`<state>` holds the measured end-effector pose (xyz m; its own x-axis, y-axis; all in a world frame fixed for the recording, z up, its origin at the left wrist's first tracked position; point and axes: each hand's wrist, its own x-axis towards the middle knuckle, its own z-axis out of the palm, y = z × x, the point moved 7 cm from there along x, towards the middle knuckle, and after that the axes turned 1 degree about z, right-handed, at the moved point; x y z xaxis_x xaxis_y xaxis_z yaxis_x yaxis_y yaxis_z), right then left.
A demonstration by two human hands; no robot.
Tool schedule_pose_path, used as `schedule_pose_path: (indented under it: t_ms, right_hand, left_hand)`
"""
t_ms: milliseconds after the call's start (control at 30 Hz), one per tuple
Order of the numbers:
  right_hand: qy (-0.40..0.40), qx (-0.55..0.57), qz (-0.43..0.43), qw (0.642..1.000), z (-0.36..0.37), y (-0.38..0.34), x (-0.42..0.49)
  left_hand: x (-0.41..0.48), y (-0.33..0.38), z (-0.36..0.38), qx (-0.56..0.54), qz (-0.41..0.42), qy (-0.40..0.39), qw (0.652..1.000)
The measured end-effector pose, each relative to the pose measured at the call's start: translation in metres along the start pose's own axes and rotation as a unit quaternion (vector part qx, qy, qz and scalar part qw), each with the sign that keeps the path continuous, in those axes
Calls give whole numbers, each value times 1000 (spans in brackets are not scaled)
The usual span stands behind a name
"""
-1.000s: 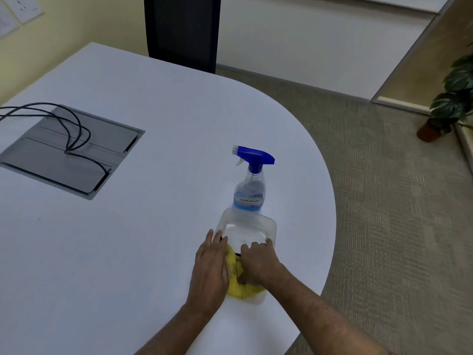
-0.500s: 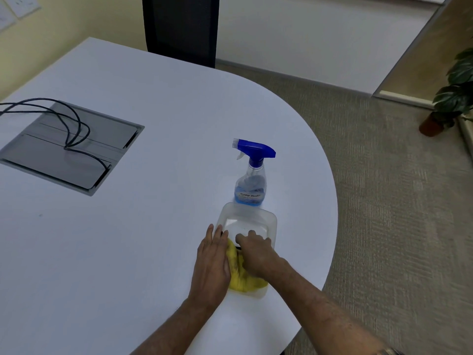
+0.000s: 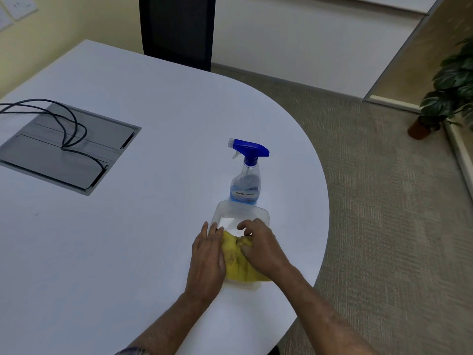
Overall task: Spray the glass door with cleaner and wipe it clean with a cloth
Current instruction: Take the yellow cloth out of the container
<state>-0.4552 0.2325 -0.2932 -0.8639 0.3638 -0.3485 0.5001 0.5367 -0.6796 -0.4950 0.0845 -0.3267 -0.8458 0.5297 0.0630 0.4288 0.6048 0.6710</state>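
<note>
- Cable hatch (image 3: 69,147): sits flush in the table (image 3: 128,252) at far left, with black cables (image 3: 69,124) looped over it. It is well apart from the work and plays no part in it. The hatch's left side is cut off by the frame edge.
- Left hand (image 3: 208,260): lies flat, fingers straight and close together, against the left side of the tub (image 3: 242,210). This probably steadies the tub while the cloth is worked.
- Cloth (image 3: 236,262): yellow, bunched, lying in the near half of the tub between the two hands. Its folds and full extent are hidden under the hands.
- Right hand (image 3: 261,248): rests on the cloth with fingers curled and narrow, apparently gathering it. Whether the grip is closed cannot be told.
- Sprayer (image 3: 247,175): stands upright just beyond the tub, nozzle pointing left, untouched, kept within reach for the spraying step. Its label is too blurred to read.
- Glass door: a framed panel at upper right may be it; this cannot be confirmed. No spraying or wiping is under way.
</note>
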Motion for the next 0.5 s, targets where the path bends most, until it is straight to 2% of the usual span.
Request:
schedule_pose_path:
  t_ms: [300, 500]
  right_hand:
    - [42, 97, -31, 994, -38, -11, -21]
    - [65, 153, -64, 984, -72, -32, -53]
  left_hand:
    - [-6, 15, -13, -57, -10, 6, 998]
    - [1, 39, -44, -169, -22, 3, 985]
